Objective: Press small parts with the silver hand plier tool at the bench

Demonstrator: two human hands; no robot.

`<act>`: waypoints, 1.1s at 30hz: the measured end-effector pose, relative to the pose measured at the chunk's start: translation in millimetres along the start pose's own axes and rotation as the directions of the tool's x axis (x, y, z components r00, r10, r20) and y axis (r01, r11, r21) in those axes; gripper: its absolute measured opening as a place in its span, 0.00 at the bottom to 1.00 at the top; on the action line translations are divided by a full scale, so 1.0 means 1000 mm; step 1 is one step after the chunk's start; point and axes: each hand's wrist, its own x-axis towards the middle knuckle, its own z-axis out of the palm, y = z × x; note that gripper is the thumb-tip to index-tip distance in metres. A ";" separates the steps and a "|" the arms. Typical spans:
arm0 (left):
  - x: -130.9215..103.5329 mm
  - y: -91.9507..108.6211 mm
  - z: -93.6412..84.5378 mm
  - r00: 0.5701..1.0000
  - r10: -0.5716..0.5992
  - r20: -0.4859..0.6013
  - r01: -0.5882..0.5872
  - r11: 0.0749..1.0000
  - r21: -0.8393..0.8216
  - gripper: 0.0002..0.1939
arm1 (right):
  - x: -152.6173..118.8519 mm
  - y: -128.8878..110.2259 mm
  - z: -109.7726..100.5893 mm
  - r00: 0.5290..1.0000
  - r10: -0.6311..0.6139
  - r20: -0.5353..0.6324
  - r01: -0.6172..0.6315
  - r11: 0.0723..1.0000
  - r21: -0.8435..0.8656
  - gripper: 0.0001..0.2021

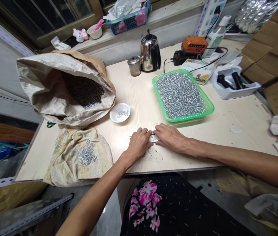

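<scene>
Near the table's front edge, a short flat pale metal strip (154, 138) with small dark dots lies between my hands. My left hand (139, 141) is over its left end, fingers and thumb closed on it. From the other side my right hand (169, 137) grips the right end, its thumb along the near edge. My palms and fingers hide most of the strip. Behind my left hand stands a small white bowl (113, 115) with several short metal pins (122, 114). A green tray (210, 107) heaped with shiny metal pins (180, 95) stands beyond my right hand.
An open sack (37, 72) of darker small pieces lies at left. Before it, a patterned cloth (60, 160) bears a pile of pins (87, 152). At the back stand a kettle (150, 52), a metal canister (134, 66) and an orange battery (194, 45). Cardboard boxes (271, 42) rise at right.
</scene>
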 end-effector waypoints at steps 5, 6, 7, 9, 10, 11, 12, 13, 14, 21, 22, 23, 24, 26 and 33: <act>-0.003 0.003 0.013 0.995 -0.081 -0.063 0.080 0.996 -0.033 0.03 | 0.002 0.001 0.014 0.999 -0.025 -0.041 0.028 0.998 0.064 0.04; -0.002 0.004 0.015 0.993 -0.087 -0.075 0.084 0.995 -0.052 0.02 | 0.002 0.001 0.016 0.998 -0.038 -0.047 0.041 0.997 0.071 0.05; -0.002 0.004 0.016 0.992 -0.091 -0.084 0.086 0.994 -0.070 0.02 | 0.003 0.002 0.017 0.997 -0.049 -0.051 0.053 0.996 0.074 0.05; -0.001 0.005 0.018 0.990 -0.102 -0.095 0.093 0.991 -0.096 0.02 | 0.003 0.004 0.018 0.996 -0.066 -0.063 0.070 0.996 0.063 0.06; 0.000 0.006 0.019 0.988 -0.113 -0.102 0.103 0.989 -0.104 0.01 | 0.003 0.005 0.019 0.995 -0.070 -0.074 0.074 0.996 0.053 0.05; -0.001 0.007 0.020 0.985 -0.128 -0.113 0.116 0.987 -0.112 0.03 | 0.002 0.007 0.020 0.993 -0.074 -0.093 0.078 0.996 0.044 0.05; -0.002 0.008 0.020 0.980 -0.148 -0.131 0.132 0.984 -0.124 0.07 | 0.001 0.009 0.021 0.990 -0.077 -0.122 0.082 0.996 0.038 0.06; -0.005 0.010 0.020 0.973 -0.170 -0.158 0.149 0.979 -0.138 0.12 | 0.000 0.011 0.023 0.984 -0.083 -0.158 0.090 0.995 0.036 0.10; -0.009 0.011 0.021 0.962 -0.192 -0.193 0.164 0.975 -0.152 0.18 | -0.001 0.012 0.026 0.976 -0.097 -0.197 0.108 0.993 0.044 0.17; -0.101 -0.020 0.014 0.780 -0.405 -0.477 0.358 0.914 -0.191 0.10 | -0.023 0.000 0.041 0.928 -0.172 -0.330 0.219 0.969 0.113 0.26; -0.119 -0.032 0.013 0.734 -0.478 -0.483 0.447 0.875 -0.187 0.09 | -0.024 -0.004 0.041 0.927 -0.164 -0.338 0.219 0.967 0.132 0.23; -0.137 -0.045 0.013 0.689 -0.543 -0.480 0.529 0.829 -0.179 0.10 | -0.025 -0.008 0.042 0.926 -0.156 -0.345 0.218 0.964 0.150 0.21; -0.153 -0.057 0.015 0.650 -0.595 -0.473 0.595 0.785 -0.172 0.11 | -0.024 -0.012 0.042 0.925 -0.148 -0.349 0.216 0.963 0.164 0.19; -0.177 -0.079 0.020 0.626 -0.645 -0.439 0.656 0.739 -0.151 0.11 | -0.019 -0.019 0.041 0.926 -0.133 -0.352 0.205 0.963 0.177 0.17; -0.197 -0.109 0.051 0.747 -0.575 -0.333 0.591 0.804 -0.065 0.10 | -0.001 -0.032 0.031 0.955 -0.132 -0.265 0.183 0.967 0.177 0.14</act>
